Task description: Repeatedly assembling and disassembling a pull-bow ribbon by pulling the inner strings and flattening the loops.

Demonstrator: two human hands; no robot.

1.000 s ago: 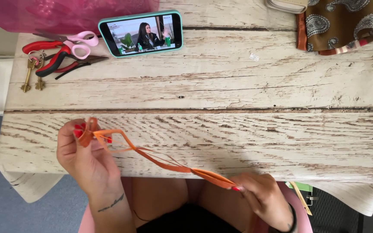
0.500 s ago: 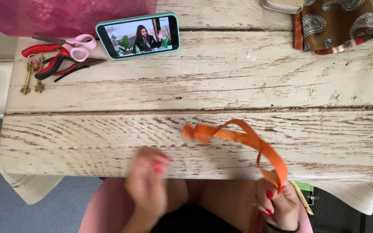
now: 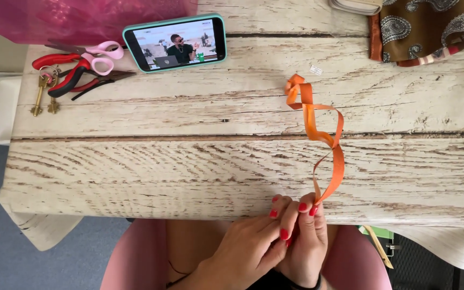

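1. Two hands meet at the table's [image 3: 135, 177] near edge, the right hand [image 3: 307, 239] pinching the ribbon's [image 3: 335, 161] near end.
2. The left hand [image 3: 253, 244] closes over the right; whether it grips ribbon is hidden.
3. The ribbon runs away from them, curling slightly left.

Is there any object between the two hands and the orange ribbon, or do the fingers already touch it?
Nothing visible stands between them. Both hands, right and left, meet at the table edge and pinch the near end of the orange ribbon, which curls away over bare tabletop.
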